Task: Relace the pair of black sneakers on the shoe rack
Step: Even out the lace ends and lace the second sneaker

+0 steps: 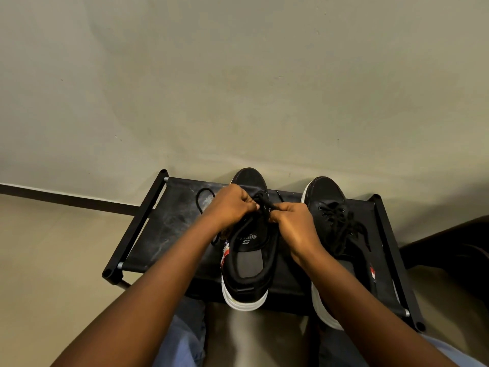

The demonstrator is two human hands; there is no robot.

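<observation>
Sneaker (247, 260) on the shoe rack (164, 229): your left hand (230, 205) and right hand (293, 221) pinch its lace (263, 203) tight; next, poke it through a hole.

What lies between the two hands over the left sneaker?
In the head view, the left hand and right hand nearly meet; only the bunched black lace of the left sneaker lies between their fingertips.
</observation>
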